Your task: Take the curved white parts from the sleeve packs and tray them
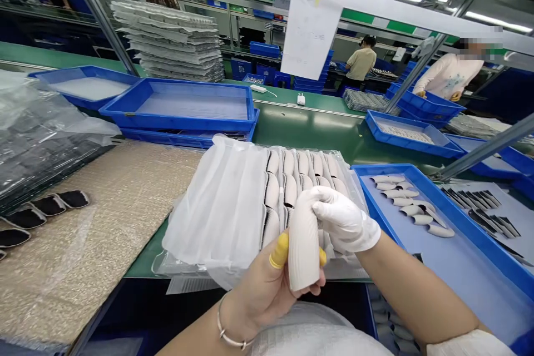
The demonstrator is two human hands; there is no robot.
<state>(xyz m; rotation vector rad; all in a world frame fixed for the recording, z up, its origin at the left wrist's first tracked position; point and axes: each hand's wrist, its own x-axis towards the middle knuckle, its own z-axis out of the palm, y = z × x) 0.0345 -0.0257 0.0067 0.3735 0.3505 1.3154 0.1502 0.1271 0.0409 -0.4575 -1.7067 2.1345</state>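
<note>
Two hands: both yours, closed on one white ribbed piece.
Left hand: bare, yellow-capped fingers wrapped round its lower half.
Right hand: white-gloved, you're pinching its top.
Just beyond your fingers: clear tray of matching pieces.
Right of them: blue bin on the counter.

Left hand bare, palm up, low centre, yellow cot on thumb (another apparently on a finger), fingers curled and closed in a grip, bracelet at wrist. Right hand white-gloved, fingers bent down, pinching from above. Forearms converge from bottom edge.
</note>
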